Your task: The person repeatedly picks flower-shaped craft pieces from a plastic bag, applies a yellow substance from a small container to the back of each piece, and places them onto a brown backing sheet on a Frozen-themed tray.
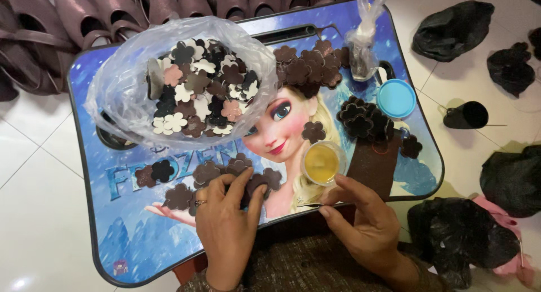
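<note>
Head view: my left hand (225,216) presses fingertips on thin, floppy dark brown flower-shaped cutouts (256,182); my right hand (360,219) pinches a slim metal needle (309,205). Light pieces, I judge; best lifted by a petal edge.

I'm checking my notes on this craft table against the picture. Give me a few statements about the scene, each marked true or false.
1. The left hand rests on brown flower cutouts on the lap tray. True.
2. The small cup of yellow liquid has its blue lid on. False: the cup is open, and the blue lid lies apart on the tray.
3. The clear plastic bag holds mixed brown, black, pink and cream flowers. True.
4. The right hand holds scissors. False: it pinches a thin needle-like tool.
</note>
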